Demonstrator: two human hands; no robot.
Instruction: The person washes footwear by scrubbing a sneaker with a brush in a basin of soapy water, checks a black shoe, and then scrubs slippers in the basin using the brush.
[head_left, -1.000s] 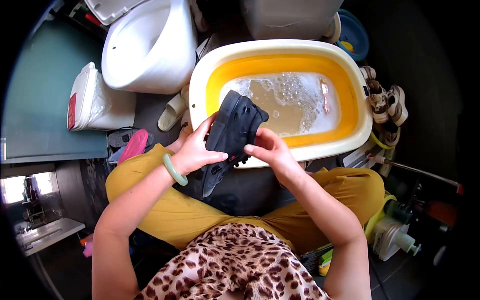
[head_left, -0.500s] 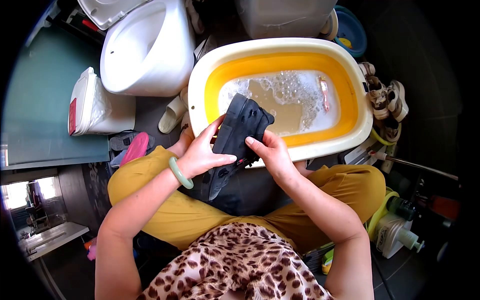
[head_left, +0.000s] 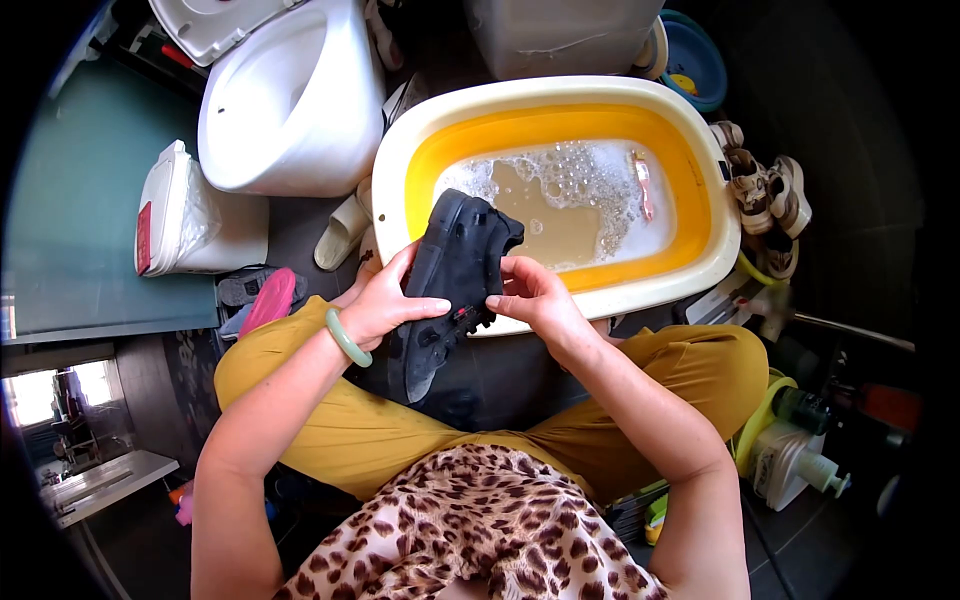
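Note:
A black shoe point(head_left: 455, 265) is held up between both hands, tilted on its side with the sole edge toward the left. My left hand point(head_left: 385, 305) wraps the sole side, its thumb lying across the upper. On the other side, my right hand point(head_left: 535, 297) pinches the shoe near its opening, thumb and fingers closed on the edge. Just beyond the shoe stands a white and yellow basin point(head_left: 560, 90) holding murky, soapy water point(head_left: 550, 215) with foam. A pinkish object point(head_left: 642, 185) sits in the foam at the basin's right; its kind I cannot make out.
A toilet point(head_left: 290, 110) and a white bin point(head_left: 205, 220) stand at the left. Several shoes point(head_left: 770, 195) lie right of the basin. A pump bottle point(head_left: 815, 470) is at the lower right, a blue basin point(head_left: 695, 60) at the back. A slipper point(head_left: 342, 232) lies near the toilet.
The shoe and both hands have shifted slightly left. The shoe is turned a little more upright, and my right hand's grip has moved along its edge.

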